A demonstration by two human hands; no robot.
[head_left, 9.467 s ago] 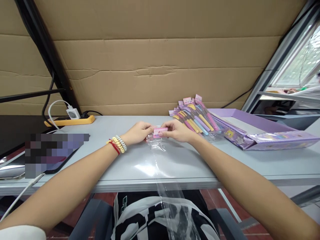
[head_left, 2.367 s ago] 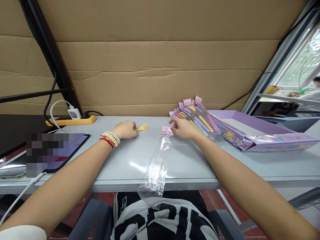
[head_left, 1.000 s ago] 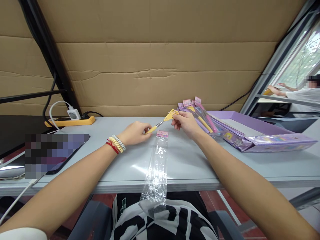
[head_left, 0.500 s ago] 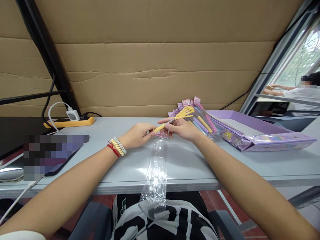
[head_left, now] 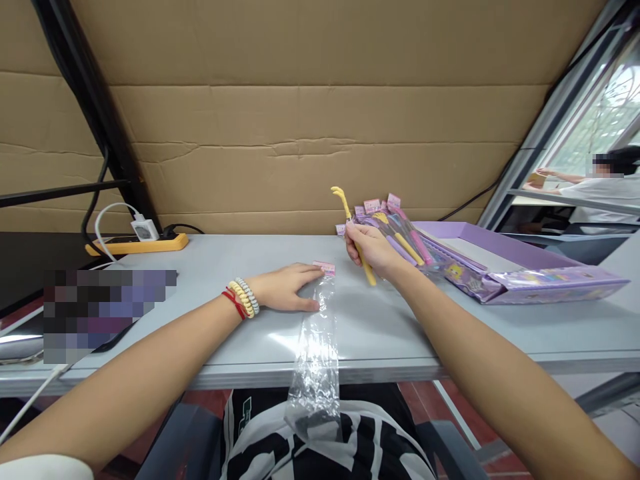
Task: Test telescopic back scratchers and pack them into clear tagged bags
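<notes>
My right hand [head_left: 370, 250] is closed around a yellow back scratcher [head_left: 342, 197], its hand-shaped end pointing up and its handle end sticking out below. Flat on the desk lies my left hand [head_left: 290, 287], fingers spread, with the fingertips touching the top of a clear plastic bag [head_left: 320, 333]. That bag has a pink header [head_left: 326, 268] and hangs over the desk's front edge onto my lap. Just behind my right hand is a pile of bagged back scratchers [head_left: 400, 233] in pink, yellow and purple.
On the right is an open purple box [head_left: 550, 283]. A yellow power strip [head_left: 165, 245] with a white charger [head_left: 145, 229] sits at the back left. In front of it lies a dark tablet-like device [head_left: 110, 343]. A cardboard wall [head_left: 320, 113] closes off the back. Beyond, another person [head_left: 610, 193] sits.
My left hand has let go of the back scratcher and come down on the bag's top. My right hand has turned the back scratcher upright and shifted right slightly.
</notes>
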